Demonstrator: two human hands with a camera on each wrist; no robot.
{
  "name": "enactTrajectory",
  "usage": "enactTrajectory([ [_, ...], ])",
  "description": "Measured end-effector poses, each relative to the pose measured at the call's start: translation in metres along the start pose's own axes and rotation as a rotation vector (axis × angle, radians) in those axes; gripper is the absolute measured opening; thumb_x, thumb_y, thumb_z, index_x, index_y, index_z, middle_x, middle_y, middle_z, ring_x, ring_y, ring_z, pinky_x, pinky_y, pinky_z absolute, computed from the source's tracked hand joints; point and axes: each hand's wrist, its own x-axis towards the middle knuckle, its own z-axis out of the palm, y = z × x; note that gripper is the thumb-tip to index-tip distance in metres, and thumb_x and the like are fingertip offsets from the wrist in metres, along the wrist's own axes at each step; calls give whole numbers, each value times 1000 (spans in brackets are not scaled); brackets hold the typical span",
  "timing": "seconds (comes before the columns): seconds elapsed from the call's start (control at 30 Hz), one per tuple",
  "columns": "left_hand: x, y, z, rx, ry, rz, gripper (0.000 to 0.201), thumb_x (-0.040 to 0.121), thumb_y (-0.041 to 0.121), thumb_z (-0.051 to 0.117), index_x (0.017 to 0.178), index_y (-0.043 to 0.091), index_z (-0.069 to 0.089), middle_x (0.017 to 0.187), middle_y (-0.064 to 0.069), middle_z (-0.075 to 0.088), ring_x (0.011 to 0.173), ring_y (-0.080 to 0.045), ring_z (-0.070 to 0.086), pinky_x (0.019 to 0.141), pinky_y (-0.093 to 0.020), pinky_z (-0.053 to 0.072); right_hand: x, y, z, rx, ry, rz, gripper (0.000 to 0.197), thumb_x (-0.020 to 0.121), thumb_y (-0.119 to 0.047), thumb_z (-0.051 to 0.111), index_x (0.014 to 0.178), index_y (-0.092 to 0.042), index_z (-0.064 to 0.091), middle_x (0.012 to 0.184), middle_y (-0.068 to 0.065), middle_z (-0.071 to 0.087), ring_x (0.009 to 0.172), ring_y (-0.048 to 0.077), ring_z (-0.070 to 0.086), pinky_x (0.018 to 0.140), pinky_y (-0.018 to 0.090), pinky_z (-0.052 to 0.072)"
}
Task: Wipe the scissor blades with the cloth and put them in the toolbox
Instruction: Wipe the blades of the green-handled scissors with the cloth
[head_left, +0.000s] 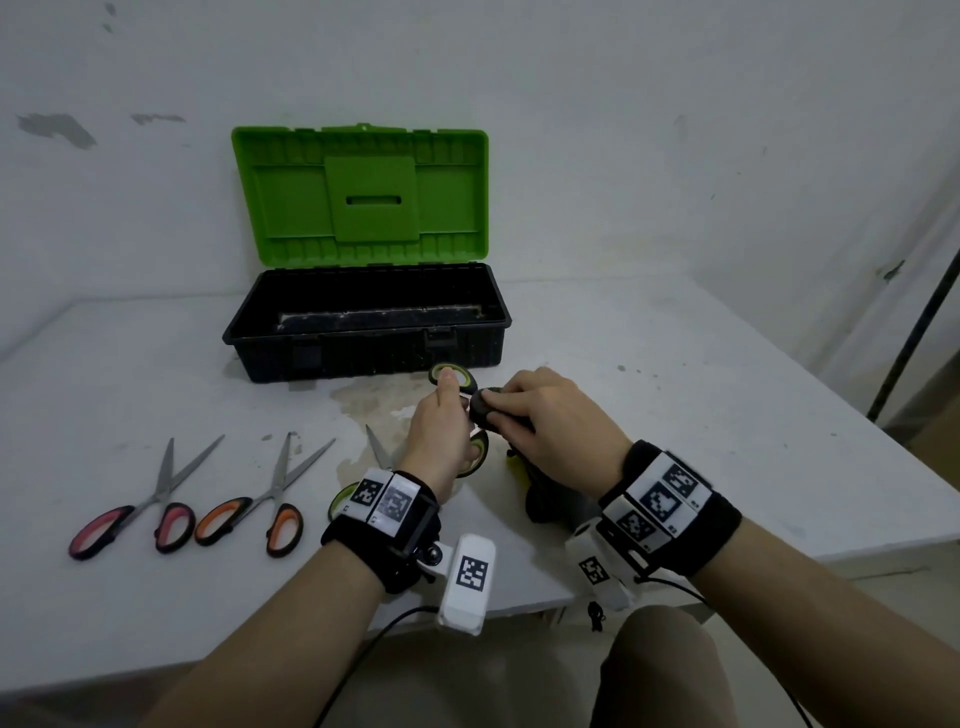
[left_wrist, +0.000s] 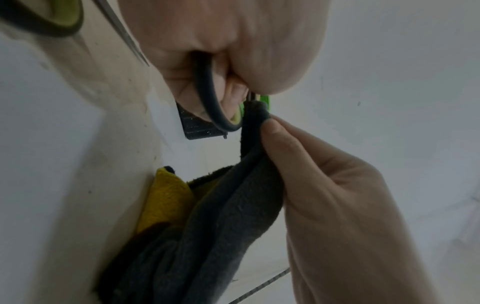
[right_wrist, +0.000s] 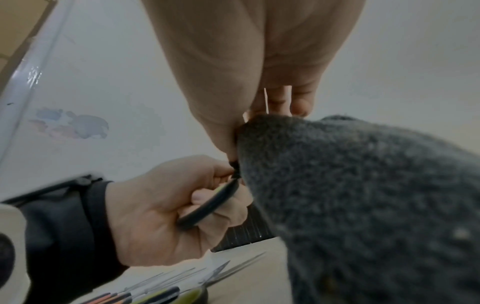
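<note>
A bare, rough workroom, something like a small workshop or test bench, rather than a home. A plain white table (head_left: 156, 597), stained and scuffed near its middle, is pushed into a corner of white plaster walls (head_left: 623, 130) with patches of chipped paint. On the far part of the table stands an open toolbox (head_left: 366, 332) with a black tub and a green lid, and several pairs of scissors (head_left: 145, 499) lie in a row on the near left.
</note>
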Motion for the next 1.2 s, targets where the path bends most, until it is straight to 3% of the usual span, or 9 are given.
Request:
enactTrajectory([
  [0.17, -4, 4, 5, -28, -10, -41, 66, 107, 54, 21, 104, 9, 69, 98, -17, 72, 76, -22, 58, 54, -26, 45, 2, -1, 0, 92, 73, 46, 13, 87, -26, 67, 93, -16, 74, 79, 1, 64, 76, 18, 59, 69, 30, 47],
  [0.37, -5, 9, 7, -41, -19, -55, 60, 107, 52, 22, 96, 13, 67, 83, -5, 66, 66, -18, 52, 43, -21, 37, 3, 2, -1, 83, 37, 100, 17, 88, -30, 65, 93, -18, 76, 84, 1, 64, 79, 18, 59, 74, 31, 48],
  [0.57, -7, 9, 11, -3, -14, -11, 56, 107, 50, 23, 76, 18, 56, 61, 4, 43, 54, -14, 40, 47, -23, 34, 4, 4, 0, 44, 57, 186, 17, 88, -29, 63, 85, -15, 70, 80, 1, 63, 77, 21, 56, 70, 37, 47],
  [0.73, -11, 9, 12, -3, -31, -34, 49, 107, 49, 24, 77, 18, 46, 62, 2, 32, 48, -11, 33, 48, -26, 32, 6, 14, -5, 39, 127, 299, 21, 92, -31, 58, 89, -15, 72, 83, 3, 68, 80, 21, 59, 75, 34, 47],
  [0.8, -9, 9, 12, -5, -38, -42, 56, 107, 51, 23, 82, 12, 55, 62, 1, 40, 50, -13, 39, 49, -26, 35, 2, 12, -9, 106, 138, 226, 15, 90, -29, 62, 89, -19, 74, 83, -1, 68, 78, 15, 59, 75, 28, 45],
  [0.87, -5, 8, 12, 6, -41, -45, 63, 107, 53, 22, 93, 11, 67, 73, -3, 62, 64, -20, 55, 56, -30, 44, -4, 5, -8, 133, 72, 87, 12, 87, -27, 67, 94, -20, 75, 86, -1, 66, 79, 13, 59, 75, 25, 46],
  [1.03, -4, 12, 13, 14, -38, -13, 59, 106, 53, 22, 95, 17, 67, 94, -10, 72, 79, -24, 62, 65, -32, 46, -6, 7, -3, 80, 42, 14, 14, 86, -24, 68, 97, -18, 75, 90, 1, 64, 80, 19, 62, 74, 35, 52],
  [1.13, -11, 19, 13, -7, -18, -20, 53, 108, 49, 23, 81, 19, 57, 73, -2, 54, 64, -15, 48, 61, -32, 40, 0, 13, -10, 70, 96, 100, 13, 89, -23, 63, 93, -19, 75, 88, 0, 63, 78, 19, 60, 72, 37, 51],
  [1.2, -12, 17, 12, -43, -9, -48, 49, 109, 47, 24, 78, 19, 50, 69, 0, 39, 58, -14, 37, 54, -29, 34, 0, 20, -16, 79, 166, 179, 14, 90, -21, 62, 93, -19, 75, 87, -1, 63, 79, 18, 60, 75, 29, 48],
])
